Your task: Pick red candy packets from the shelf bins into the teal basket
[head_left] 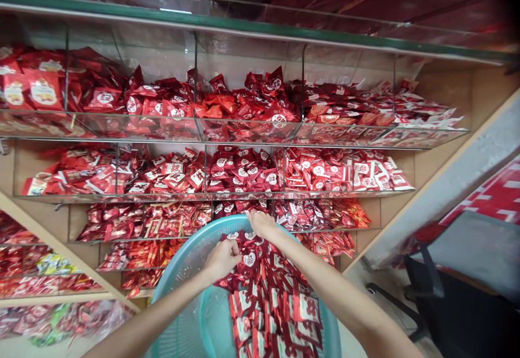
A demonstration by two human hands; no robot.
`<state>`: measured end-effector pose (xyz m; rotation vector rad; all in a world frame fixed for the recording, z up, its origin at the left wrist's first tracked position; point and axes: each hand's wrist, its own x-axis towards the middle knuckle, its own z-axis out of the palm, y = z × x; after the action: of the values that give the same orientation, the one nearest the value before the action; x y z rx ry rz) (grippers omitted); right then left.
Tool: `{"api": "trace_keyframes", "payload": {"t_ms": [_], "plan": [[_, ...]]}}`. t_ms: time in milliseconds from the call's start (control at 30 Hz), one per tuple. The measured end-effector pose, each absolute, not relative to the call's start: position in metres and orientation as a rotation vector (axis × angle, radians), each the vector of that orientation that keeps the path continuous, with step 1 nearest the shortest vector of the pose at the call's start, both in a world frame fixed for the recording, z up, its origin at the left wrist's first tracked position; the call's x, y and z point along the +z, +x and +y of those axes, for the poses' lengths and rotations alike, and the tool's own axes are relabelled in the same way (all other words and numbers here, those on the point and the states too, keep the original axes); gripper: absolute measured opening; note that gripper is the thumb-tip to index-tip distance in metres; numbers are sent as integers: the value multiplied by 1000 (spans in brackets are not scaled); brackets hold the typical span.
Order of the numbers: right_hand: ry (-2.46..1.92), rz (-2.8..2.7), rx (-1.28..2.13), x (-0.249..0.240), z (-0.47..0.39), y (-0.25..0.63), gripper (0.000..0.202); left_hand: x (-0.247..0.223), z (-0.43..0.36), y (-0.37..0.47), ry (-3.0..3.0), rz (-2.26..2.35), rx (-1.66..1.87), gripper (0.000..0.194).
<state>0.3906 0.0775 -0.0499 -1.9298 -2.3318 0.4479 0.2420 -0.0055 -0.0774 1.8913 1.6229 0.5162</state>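
A large teal plastic basket (174, 287) stands in front of the shelves, with many red packets (280, 304) heaped along its middle and right. My left hand (223, 259) is over the inside of the basket, fingers curled at the edge of the dark red packets; what they hold, if anything, is hidden. At the basket's far rim is my right hand (260, 223), its fingers closed near the rim; whether something small is between them cannot be made out. Dark red packets (247, 260) with white round labels lie between and below both hands.
Glass-fronted shelves (244, 144) with dividers hold red packets in several rows. More packets fill shelves at the far left, above plastic bags (69, 320). A black chair (459, 304) stands at the right, near a grey wall.
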Motion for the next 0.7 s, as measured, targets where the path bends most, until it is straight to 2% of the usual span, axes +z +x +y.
{"api": "trace_keyframes", "payload": {"t_ms": [167, 433, 600, 700], "plan": [[-1934, -2329, 452, -48, 76, 391, 52, -65, -16, 243, 2034, 1786, 319, 8], [-1931, -2324, 459, -46, 74, 390, 54, -63, -21, 242, 2093, 1821, 287, 12], [-1936, -2322, 466, -46, 74, 391, 52, -41, -30, 222, 2103, 1792, 378, 20], [-1942, -2317, 469, -47, 74, 392, 51, -31, -50, 190, 2125, 1743, 625, 29]]}}
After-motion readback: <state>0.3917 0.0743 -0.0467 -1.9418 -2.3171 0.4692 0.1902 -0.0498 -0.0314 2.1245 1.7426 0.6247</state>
